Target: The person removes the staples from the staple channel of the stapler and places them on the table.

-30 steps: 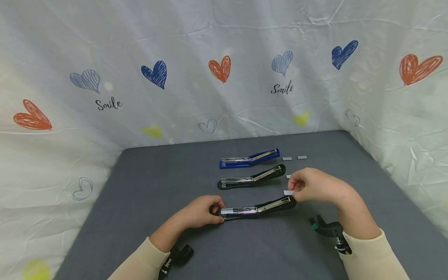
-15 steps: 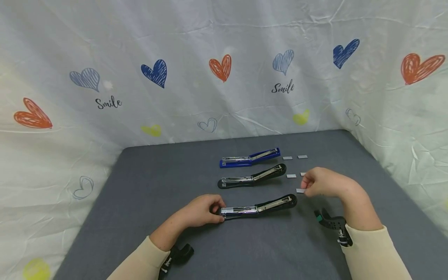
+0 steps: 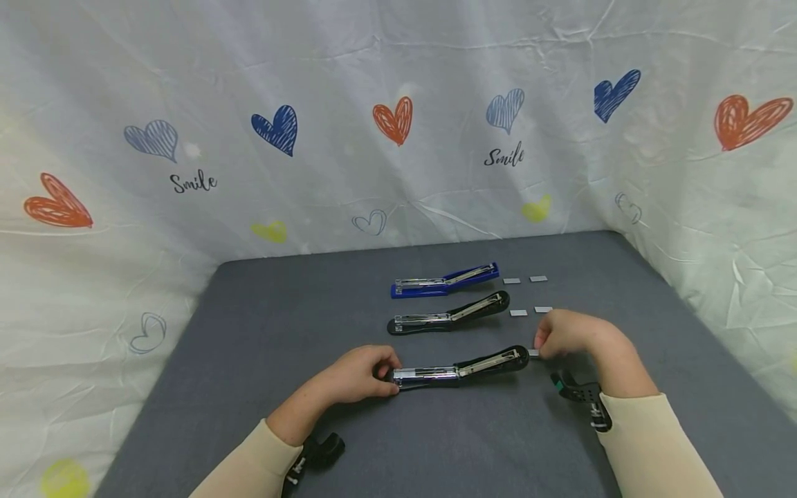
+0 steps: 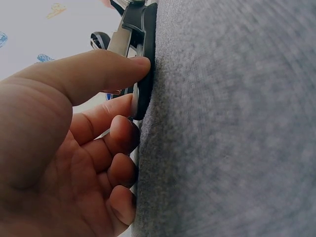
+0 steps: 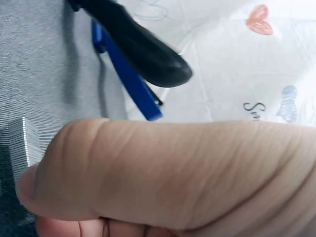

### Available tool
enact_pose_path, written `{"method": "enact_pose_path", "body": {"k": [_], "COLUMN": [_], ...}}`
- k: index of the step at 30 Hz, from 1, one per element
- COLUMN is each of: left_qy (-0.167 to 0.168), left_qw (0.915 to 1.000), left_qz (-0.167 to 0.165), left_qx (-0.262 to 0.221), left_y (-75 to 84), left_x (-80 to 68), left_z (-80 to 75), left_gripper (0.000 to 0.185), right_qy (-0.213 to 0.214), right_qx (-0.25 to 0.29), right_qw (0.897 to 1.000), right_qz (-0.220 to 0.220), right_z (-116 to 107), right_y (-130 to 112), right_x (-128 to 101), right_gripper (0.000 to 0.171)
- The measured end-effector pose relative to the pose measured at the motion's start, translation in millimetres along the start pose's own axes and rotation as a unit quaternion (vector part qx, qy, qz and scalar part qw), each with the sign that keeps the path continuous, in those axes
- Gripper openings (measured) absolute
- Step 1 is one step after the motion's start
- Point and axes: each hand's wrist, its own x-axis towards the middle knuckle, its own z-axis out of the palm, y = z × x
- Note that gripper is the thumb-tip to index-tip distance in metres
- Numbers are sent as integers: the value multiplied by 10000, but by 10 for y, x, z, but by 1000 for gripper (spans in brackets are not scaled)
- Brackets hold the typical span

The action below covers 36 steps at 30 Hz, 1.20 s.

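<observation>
The nearest black stapler lies opened out on the dark table, its metal staple channel facing up. My left hand grips its left end between thumb and fingers; in the left wrist view the thumb presses along the black base. My right hand is just beyond the raised right end of that stapler. It pinches a short silvery strip of staples, whose ridged side shows beside the thumb in the right wrist view. The fingertips and part of the strip are hidden there.
Behind lie a second opened black stapler and an opened blue stapler. Staple strips lie to their right, two beside the black one and two beside the blue one. A white curtain with printed hearts hangs behind the table.
My right hand has moved right with the staple strip, then toward the near side, level with the stapler's end. Two strips by the middle stapler are now uncovered. My left hand stays put.
</observation>
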Motion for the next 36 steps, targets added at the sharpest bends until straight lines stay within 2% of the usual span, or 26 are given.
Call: {"method": "enact_pose_path", "body": {"k": [9, 13, 18, 23, 26, 30, 36], "left_qy": [13, 20, 1, -14, -2, 18, 37], "left_qw": [10000, 10000, 10000, 9999, 10000, 10000, 10000], "left_qz": [-3, -38, -52, -102, -88, -88, -46], "left_qx": [-18, -21, -51, -50, -38, -11, -10], "left_y": [-2, -6, -10, -9, -10, -4, -2], "left_x": [-1, -2, -10, -4, -3, -11, -13], "left_z": [-4, -6, 0, -1, 0, 5, 6], "left_gripper": [23, 22, 23, 22, 22, 22, 22], "right_qy": [-70, -85, -5, 227, 468, 832, 1374], "right_qx": [-327, -325, -259, -33, 34, -15, -244], "right_qw": [9994, 9994, 9996, 9997, 9988, 9954, 9881], "right_qz": [13, 72, 147, 118, -155, -468, -653], "right_z": [87, 104, 62, -20, -73, -128, -138], "right_y": [-55, -90, -99, -112, -136, -202, -360], "right_x": [29, 22, -24, -96, -138, -194, -242], "right_gripper": [15, 18, 13, 7, 3, 10, 19]}}
